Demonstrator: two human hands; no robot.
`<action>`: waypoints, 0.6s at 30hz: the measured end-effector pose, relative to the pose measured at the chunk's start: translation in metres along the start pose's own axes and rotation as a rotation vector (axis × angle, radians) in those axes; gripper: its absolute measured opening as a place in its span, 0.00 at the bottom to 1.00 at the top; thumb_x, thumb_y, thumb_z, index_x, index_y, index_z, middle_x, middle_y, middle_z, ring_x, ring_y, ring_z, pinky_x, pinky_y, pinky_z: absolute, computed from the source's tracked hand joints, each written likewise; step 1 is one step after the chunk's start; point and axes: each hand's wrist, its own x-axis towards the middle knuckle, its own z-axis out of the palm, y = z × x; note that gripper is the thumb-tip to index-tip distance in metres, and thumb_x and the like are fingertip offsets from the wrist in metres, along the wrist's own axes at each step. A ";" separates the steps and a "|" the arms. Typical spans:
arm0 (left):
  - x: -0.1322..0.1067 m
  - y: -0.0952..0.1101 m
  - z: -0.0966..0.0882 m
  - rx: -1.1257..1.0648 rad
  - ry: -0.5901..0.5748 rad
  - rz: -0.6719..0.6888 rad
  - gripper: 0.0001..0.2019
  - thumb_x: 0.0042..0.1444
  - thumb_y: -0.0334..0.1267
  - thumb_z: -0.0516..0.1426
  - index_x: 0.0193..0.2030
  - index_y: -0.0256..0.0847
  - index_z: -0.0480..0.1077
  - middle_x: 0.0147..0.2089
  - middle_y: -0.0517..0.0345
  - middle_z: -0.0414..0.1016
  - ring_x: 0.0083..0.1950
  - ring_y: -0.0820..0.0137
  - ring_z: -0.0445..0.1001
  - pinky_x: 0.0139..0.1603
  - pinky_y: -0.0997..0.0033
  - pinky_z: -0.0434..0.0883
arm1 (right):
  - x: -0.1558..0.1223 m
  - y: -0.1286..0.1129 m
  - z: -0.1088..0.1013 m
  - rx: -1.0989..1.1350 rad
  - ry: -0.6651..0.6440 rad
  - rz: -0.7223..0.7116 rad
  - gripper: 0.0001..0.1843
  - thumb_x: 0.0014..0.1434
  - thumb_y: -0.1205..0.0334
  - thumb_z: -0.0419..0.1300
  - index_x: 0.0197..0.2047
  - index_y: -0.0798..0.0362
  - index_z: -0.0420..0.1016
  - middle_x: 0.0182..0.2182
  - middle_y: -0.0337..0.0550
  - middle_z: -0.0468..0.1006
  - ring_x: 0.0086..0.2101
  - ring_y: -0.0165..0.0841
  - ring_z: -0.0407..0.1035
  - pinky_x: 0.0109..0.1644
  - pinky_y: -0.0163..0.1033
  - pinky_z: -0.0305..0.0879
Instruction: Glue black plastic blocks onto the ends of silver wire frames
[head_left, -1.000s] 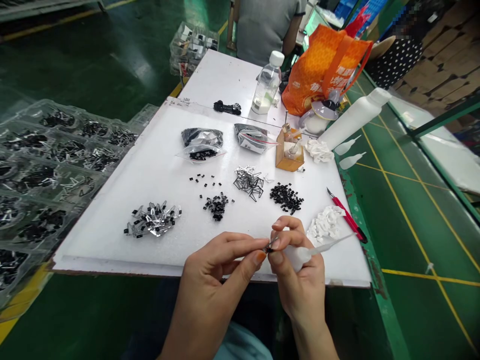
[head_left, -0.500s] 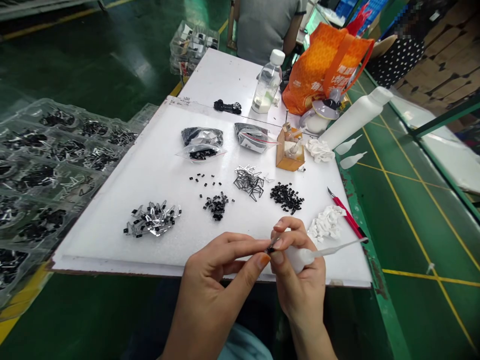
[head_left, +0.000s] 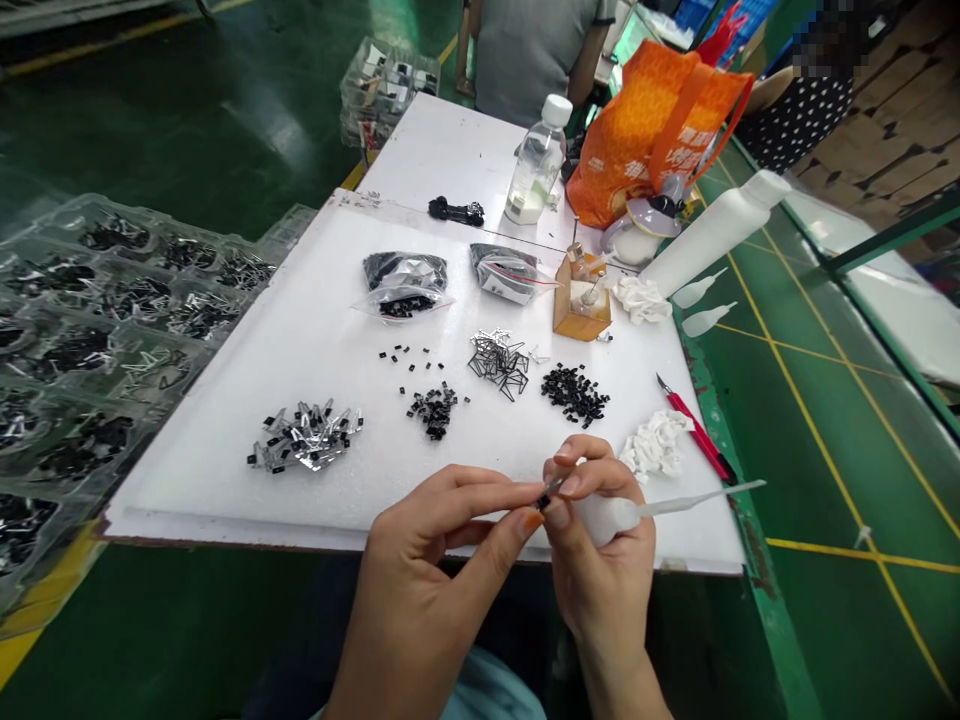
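Note:
My left hand (head_left: 442, 560) pinches a tiny black part (head_left: 541, 498) between thumb and forefinger at the white board's near edge. My right hand (head_left: 600, 540) meets it fingertip to fingertip, pinching the same part's thin metal piece, and also holds a small white squeeze dropper (head_left: 660, 507) whose long tip points right. On the white foam board (head_left: 300, 340) lie a pile of silver-and-black pieces (head_left: 306, 438), small black parts (head_left: 433, 410), bent wire clips (head_left: 498, 362), black beads (head_left: 574, 393) and a crumpled white wad (head_left: 655, 444).
A red craft knife (head_left: 694, 430) lies at the board's right edge. Behind are two plastic bags (head_left: 405, 280), a small cardboard box (head_left: 579, 300), a water bottle (head_left: 534, 165), an orange bag (head_left: 660, 130) and a white bottle (head_left: 712, 235). Clear trays (head_left: 97, 320) of parts stand left. A person (head_left: 536, 50) sits beyond.
The hands stay joined on the small part. The dropper's tip has swung a little further right and down past the board's edge.

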 end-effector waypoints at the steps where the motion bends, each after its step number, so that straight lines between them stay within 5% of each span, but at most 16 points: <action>1: 0.000 0.001 0.001 -0.002 0.001 0.006 0.12 0.59 0.34 0.67 0.43 0.60 0.86 0.39 0.63 0.84 0.40 0.74 0.81 0.37 0.86 0.77 | 0.001 0.000 0.000 -0.002 0.001 0.004 0.06 0.61 0.65 0.70 0.37 0.44 0.78 0.45 0.38 0.69 0.45 0.32 0.69 0.49 0.37 0.64; 8: -0.001 0.011 0.007 -0.078 0.082 -0.126 0.09 0.54 0.33 0.70 0.37 0.56 0.87 0.36 0.61 0.84 0.37 0.71 0.82 0.36 0.83 0.79 | 0.002 -0.005 0.002 -0.034 0.022 0.073 0.06 0.60 0.60 0.71 0.38 0.46 0.77 0.44 0.41 0.71 0.47 0.36 0.69 0.49 0.40 0.66; 12: 0.004 0.007 0.004 -0.197 0.007 -0.204 0.03 0.54 0.36 0.71 0.34 0.50 0.86 0.34 0.61 0.85 0.38 0.70 0.83 0.36 0.82 0.79 | 0.007 -0.007 0.001 0.021 0.039 0.122 0.12 0.56 0.54 0.73 0.42 0.44 0.79 0.40 0.38 0.73 0.41 0.33 0.69 0.50 0.41 0.67; 15: 0.007 0.003 -0.001 -0.339 -0.037 -0.344 0.03 0.55 0.40 0.72 0.36 0.49 0.86 0.34 0.60 0.87 0.35 0.71 0.84 0.36 0.81 0.80 | 0.037 -0.009 -0.010 0.044 0.084 0.127 0.17 0.63 0.44 0.64 0.46 0.47 0.81 0.26 0.33 0.69 0.25 0.28 0.60 0.42 0.39 0.67; 18: 0.008 0.003 -0.004 -0.467 -0.036 -0.446 0.06 0.52 0.41 0.73 0.36 0.46 0.85 0.32 0.59 0.86 0.34 0.71 0.84 0.33 0.81 0.80 | 0.096 -0.009 -0.029 -0.141 0.184 -0.016 0.20 0.66 0.43 0.60 0.47 0.49 0.83 0.38 0.40 0.78 0.24 0.26 0.62 0.37 0.39 0.65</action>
